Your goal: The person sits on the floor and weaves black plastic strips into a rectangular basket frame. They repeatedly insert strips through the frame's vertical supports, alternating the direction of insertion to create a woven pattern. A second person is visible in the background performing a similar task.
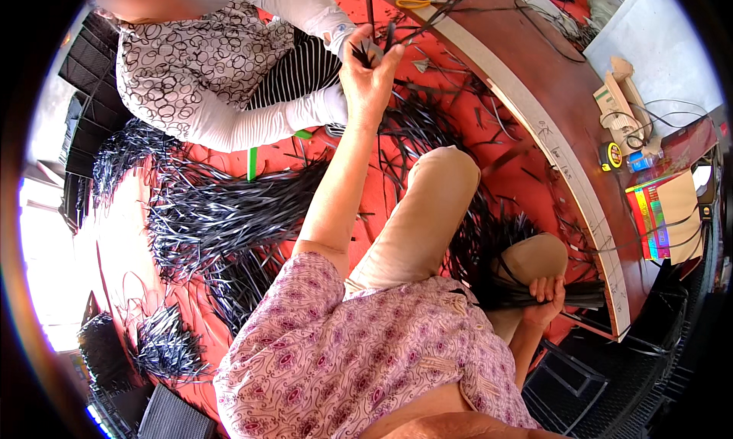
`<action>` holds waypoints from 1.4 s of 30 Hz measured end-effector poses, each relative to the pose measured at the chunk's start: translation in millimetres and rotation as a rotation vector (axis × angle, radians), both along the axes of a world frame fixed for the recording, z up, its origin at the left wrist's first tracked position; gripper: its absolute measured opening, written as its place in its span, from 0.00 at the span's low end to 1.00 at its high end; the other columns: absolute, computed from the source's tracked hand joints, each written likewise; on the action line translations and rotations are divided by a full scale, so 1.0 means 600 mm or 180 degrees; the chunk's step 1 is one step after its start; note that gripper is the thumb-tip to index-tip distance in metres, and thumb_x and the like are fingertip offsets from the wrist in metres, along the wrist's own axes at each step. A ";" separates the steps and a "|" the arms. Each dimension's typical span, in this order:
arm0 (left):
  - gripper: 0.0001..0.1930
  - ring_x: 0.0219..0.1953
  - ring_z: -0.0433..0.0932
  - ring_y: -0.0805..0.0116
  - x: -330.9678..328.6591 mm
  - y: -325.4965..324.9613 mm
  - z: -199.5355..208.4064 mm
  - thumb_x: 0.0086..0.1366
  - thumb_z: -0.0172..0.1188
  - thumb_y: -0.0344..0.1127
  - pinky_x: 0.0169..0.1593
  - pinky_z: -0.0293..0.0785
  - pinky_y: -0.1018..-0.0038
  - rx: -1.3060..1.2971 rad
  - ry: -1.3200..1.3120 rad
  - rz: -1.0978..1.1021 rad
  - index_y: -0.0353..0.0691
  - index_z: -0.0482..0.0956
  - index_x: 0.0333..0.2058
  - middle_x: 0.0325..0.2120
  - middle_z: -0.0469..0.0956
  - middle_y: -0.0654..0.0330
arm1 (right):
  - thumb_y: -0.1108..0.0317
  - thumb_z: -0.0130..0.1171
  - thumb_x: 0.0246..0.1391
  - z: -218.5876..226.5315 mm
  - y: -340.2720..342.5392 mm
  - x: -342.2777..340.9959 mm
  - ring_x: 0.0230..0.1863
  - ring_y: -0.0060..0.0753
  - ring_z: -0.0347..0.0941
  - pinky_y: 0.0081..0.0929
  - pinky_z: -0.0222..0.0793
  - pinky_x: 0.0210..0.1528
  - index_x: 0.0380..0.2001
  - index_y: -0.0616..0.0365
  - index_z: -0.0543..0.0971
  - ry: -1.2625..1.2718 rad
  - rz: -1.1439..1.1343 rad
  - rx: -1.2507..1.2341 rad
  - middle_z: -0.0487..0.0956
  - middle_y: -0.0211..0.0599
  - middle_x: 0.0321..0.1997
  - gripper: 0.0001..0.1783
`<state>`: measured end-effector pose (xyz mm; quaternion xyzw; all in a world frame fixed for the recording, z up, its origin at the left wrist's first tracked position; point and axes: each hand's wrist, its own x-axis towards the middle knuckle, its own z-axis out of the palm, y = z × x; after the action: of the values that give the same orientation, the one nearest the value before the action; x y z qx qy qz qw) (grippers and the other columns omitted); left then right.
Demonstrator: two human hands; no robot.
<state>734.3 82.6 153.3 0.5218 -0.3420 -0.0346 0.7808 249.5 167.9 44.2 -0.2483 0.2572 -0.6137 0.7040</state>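
My left hand [368, 80] reaches forward at the top middle, thumb and fingers curled around the ends of a few thin black strips [364, 55]. Right beside it are a co-worker's pale sleeve [309, 111] and hand, partly hidden behind my hand and wrist. Low on the right, my right hand [545, 300] is closed around a thick bundle of black strips [584, 295]. That bundle lies across my bent knee, its cut ends pointing right toward the table edge.
Heaps of black strips [229, 210] cover the red floor sheet [366, 244]. A curved brown table [565, 111] on the right carries yellow-handled scissors [413, 0], a tape measure [611, 156] and a colourful box [666, 217]. Dark woven panels [88, 65] stand at the left.
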 end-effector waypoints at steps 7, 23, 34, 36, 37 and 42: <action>0.34 0.18 0.53 0.86 0.075 0.065 -0.105 0.44 0.78 0.43 0.22 0.51 0.85 0.0654 -0.0432 -0.0417 0.34 0.76 0.49 0.15 0.57 0.76 | 0.65 0.52 0.60 0.011 0.005 0.009 0.13 0.16 0.51 0.20 0.53 0.21 0.31 0.54 0.73 0.0109 -0.0100 0.0101 0.56 0.18 0.13 0.06; 0.55 0.49 0.68 0.52 -0.034 0.151 -0.026 0.34 0.80 0.53 0.53 0.65 0.58 0.0168 -0.2692 0.1181 0.37 0.59 0.59 0.49 0.68 0.50 | 0.65 0.52 0.61 0.006 -0.005 0.015 0.12 0.15 0.50 0.19 0.53 0.20 0.30 0.54 0.71 0.0232 -0.0059 0.0083 0.55 0.17 0.12 0.07; 0.52 0.55 0.62 0.45 0.158 0.066 0.062 0.49 0.73 0.50 0.58 0.61 0.54 0.0145 -0.2161 0.2077 0.32 0.51 0.63 0.53 0.59 0.40 | 0.66 0.51 0.60 0.006 0.000 0.018 0.12 0.16 0.50 0.21 0.52 0.20 0.32 0.51 0.70 0.0135 -0.0079 0.0102 0.54 0.17 0.12 0.04; 0.46 0.53 0.63 0.52 0.140 0.083 0.059 0.53 0.71 0.48 0.55 0.62 0.60 -0.0030 -0.2015 0.2085 0.32 0.53 0.62 0.51 0.62 0.45 | 0.66 0.51 0.60 0.009 0.004 0.015 0.12 0.16 0.51 0.20 0.52 0.20 0.31 0.51 0.70 0.0138 -0.0152 0.0255 0.54 0.17 0.13 0.04; 0.46 0.53 0.63 0.54 0.133 0.088 0.056 0.53 0.71 0.48 0.55 0.62 0.62 -0.0047 -0.1915 0.2028 0.32 0.54 0.62 0.51 0.64 0.46 | 0.66 0.52 0.60 0.005 0.003 0.012 0.12 0.16 0.50 0.20 0.52 0.20 0.31 0.52 0.71 0.0165 -0.0143 0.0201 0.55 0.17 0.13 0.04; 0.44 0.51 0.64 0.56 0.117 0.110 0.034 0.54 0.71 0.46 0.54 0.62 0.63 0.0096 -0.1806 0.2015 0.33 0.55 0.62 0.49 0.66 0.49 | 0.66 0.51 0.61 0.005 -0.002 0.011 0.12 0.16 0.51 0.21 0.53 0.20 0.30 0.52 0.71 -0.0006 0.0032 0.0070 0.55 0.17 0.13 0.05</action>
<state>804.5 148.3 173.6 0.6013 -0.3657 0.3468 0.6200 255.9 167.0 47.4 -0.2412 0.2620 -0.6075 0.7100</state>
